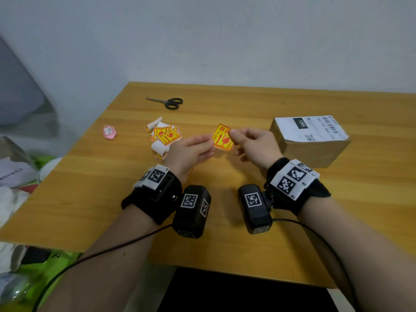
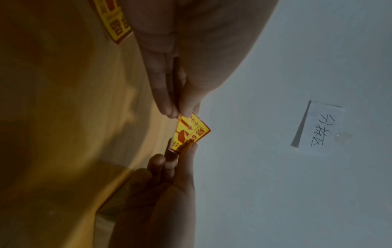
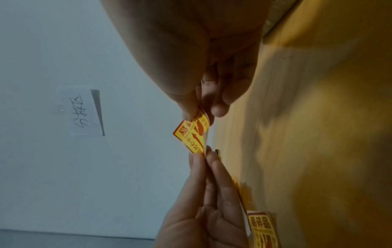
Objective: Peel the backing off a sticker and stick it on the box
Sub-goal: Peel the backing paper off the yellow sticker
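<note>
A yellow and red sticker [image 1: 221,138] is held up above the wooden table [image 1: 225,221] between both hands. My left hand [image 1: 191,152] pinches its left edge with thumb and fingers, and my right hand [image 1: 252,145] pinches its upper right corner. The left wrist view shows the sticker [image 2: 191,132] between the two sets of fingertips. In the right wrist view the sticker [image 3: 193,135] has a white backing edge showing behind it. A brown cardboard box [image 1: 311,143] with a white shipping label stands to the right of my right hand.
A pile of more yellow stickers and curled white backings [image 1: 164,136] lies left of my left hand. Black scissors [image 1: 168,102] lie at the back, a pink item [image 1: 109,132] at the left. A handwritten paper note [image 2: 322,127] hangs on the wall.
</note>
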